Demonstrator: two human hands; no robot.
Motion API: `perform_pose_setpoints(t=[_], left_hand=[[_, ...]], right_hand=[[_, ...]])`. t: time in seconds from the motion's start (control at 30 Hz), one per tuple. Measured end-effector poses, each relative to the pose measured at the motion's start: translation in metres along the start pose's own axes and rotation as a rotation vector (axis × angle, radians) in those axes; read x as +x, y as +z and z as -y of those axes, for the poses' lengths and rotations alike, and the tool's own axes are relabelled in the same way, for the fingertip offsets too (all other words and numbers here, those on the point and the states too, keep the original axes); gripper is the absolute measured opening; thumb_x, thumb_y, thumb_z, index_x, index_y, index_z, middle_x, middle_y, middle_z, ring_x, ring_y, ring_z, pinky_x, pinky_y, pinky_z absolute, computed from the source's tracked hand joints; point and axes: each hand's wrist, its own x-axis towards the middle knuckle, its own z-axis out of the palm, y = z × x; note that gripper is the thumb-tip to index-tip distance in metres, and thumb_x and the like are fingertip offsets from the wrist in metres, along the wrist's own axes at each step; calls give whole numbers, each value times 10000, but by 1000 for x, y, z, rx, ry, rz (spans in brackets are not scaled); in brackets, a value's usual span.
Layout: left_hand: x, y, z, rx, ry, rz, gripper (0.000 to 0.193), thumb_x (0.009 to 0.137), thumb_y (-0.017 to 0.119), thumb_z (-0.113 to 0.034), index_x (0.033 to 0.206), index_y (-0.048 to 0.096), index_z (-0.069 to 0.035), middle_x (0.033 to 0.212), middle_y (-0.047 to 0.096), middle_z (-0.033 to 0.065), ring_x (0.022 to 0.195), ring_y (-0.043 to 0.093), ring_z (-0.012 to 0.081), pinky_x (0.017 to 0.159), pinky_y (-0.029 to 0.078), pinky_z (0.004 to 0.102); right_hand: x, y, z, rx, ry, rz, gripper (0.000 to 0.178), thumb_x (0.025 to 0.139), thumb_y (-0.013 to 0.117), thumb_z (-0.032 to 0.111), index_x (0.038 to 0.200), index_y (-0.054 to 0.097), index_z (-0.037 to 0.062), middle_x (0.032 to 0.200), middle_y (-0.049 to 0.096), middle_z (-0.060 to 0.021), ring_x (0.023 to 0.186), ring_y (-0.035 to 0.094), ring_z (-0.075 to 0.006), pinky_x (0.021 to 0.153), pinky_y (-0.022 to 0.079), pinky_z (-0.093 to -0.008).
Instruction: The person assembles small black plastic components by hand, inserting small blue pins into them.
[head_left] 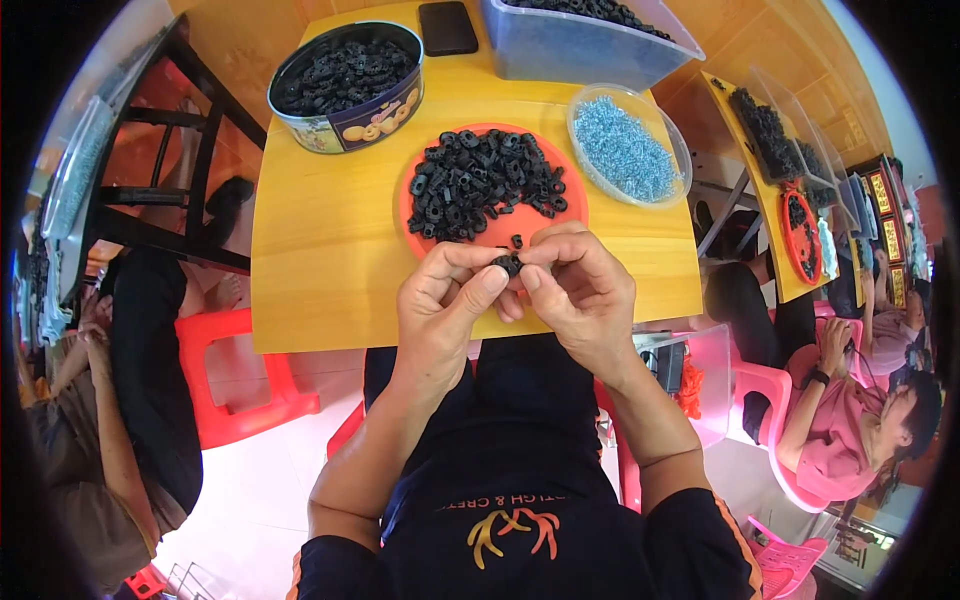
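Note:
Between my two hands, over the near rim of a round orange-red tray (497, 225), is a small black plastic part (509, 265). My left hand (450, 290) pinches it from the left with thumb and forefinger. From the other side my right hand (580, 280) grips it the same way, its fingertips close to the left ones. Whether a second tiny piece sits in the fingers is hidden. A heap of similar black plastic parts (480, 180) covers the far side of the tray, and one loose piece (517, 241) lies just beyond my fingertips.
On the yellow table (320, 260) stand an oval tin (345, 128) of black parts, a dark phone (447, 28), a bluish bin (590, 60) and a clear tub of small silvery-blue pieces (625, 150). A red stool (240, 380) is at left; people sit on both sides.

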Motion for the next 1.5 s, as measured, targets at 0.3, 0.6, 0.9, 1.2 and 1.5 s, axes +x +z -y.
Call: perform_pose_setpoints(t=[0.3, 0.6, 0.9, 1.2, 1.5], left_hand=[[-4, -4, -7, 250, 78, 62, 118, 925, 610, -37, 1034, 595, 5, 861, 656, 99, 703, 632, 130, 630, 518, 252], [-1, 1, -7, -164, -139, 62, 129, 933, 611, -73, 1045, 595, -11, 884, 670, 109, 682, 620, 142, 620, 512, 263], [-5, 14, 1, -252, -119, 6, 125, 948, 592, -74, 1054, 591, -8, 889, 671, 94, 688, 617, 126, 621, 513, 260], [-13, 14, -14, 107, -12, 30, 124, 931, 615, -59, 1038, 585, -3, 836, 643, 84, 656, 604, 105, 595, 489, 230], [-14, 12, -30, 416, -14, 150, 97, 913, 624, -16, 1004, 611, 16, 852, 619, 63, 674, 607, 98, 603, 498, 224]], right_hand=[[2, -14, 16, -149, 9, 160, 116, 852, 651, -29, 947, 587, -12, 931, 595, -120, 804, 629, -175, 685, 523, -281], [5, -2, 27, -530, -319, 126, 191, 816, 639, -64, 983, 563, -9, 898, 572, -169, 767, 605, -326, 651, 499, -361], [2, 9, 9, -601, -488, -133, 201, 785, 702, -30, 944, 582, -7, 839, 578, -163, 724, 584, -287, 607, 488, -335], [1, -8, 27, -489, -352, 63, 135, 814, 694, 9, 875, 573, 10, 807, 590, -139, 691, 611, -257, 582, 482, -316], [2, -21, 43, 87, 258, 233, 133, 868, 685, 27, 833, 559, 6, 796, 596, -71, 724, 637, -148, 616, 503, -268]])
